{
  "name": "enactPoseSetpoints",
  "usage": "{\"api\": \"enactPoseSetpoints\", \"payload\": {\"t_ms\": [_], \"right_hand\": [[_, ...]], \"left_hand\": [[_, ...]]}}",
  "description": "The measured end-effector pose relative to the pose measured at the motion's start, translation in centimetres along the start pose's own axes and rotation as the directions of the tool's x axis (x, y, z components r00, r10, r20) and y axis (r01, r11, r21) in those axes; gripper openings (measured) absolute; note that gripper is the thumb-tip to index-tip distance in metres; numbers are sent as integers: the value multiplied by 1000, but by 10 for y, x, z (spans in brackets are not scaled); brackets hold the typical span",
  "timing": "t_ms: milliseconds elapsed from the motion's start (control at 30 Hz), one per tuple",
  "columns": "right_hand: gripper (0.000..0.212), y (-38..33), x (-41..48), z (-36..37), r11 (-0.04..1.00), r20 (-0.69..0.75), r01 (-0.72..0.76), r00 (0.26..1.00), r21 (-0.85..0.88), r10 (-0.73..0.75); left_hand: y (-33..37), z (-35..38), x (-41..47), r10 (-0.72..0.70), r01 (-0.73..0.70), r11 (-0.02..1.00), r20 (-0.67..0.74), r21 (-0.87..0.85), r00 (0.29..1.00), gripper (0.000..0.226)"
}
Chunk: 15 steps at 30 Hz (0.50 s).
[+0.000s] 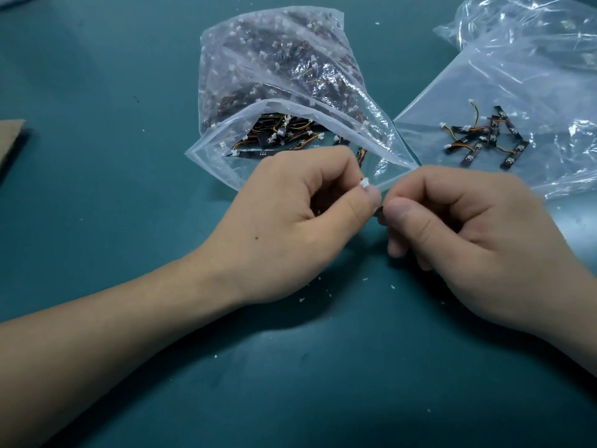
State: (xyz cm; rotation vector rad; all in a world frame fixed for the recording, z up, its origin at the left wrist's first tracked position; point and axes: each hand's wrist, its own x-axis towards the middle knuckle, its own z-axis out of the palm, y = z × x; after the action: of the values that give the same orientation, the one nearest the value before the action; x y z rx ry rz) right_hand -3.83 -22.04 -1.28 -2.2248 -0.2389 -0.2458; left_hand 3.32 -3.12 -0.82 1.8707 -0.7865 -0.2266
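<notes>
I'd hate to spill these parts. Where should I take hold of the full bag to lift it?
Probably at its open mouth: the full bag lies on its side with that opening toward you and loose parts just inside. Come from the near side, pinch both lips together in one grip, and raise that end first.

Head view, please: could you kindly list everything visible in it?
table: one, teal, under everything.
open bag: one, clear, centre, holds black wired strips.
flat bag: one, clear, right.
loose strips: several, black, orange-yellow wires, at flat bag.
crumpled plastic: one, clear, top right.
cardboard: one, brown, left edge.
crumbs: many, white, scattered on table.
white connector: one, at left fingertips.
dark part: one, at right fingertips.
left hand: one, pinches white connector.
right hand: one, pinches dark part.
</notes>
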Motion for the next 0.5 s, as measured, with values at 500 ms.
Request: {"api": "enactPoseSetpoints", "payload": {"t_ms": [500], "right_hand": [[27, 0, 1, -2, 989, 107, -63, 993, 131, 49]], "left_hand": [[-2, -3, 5, -42, 54, 987, 81, -148, 996, 29]]}}
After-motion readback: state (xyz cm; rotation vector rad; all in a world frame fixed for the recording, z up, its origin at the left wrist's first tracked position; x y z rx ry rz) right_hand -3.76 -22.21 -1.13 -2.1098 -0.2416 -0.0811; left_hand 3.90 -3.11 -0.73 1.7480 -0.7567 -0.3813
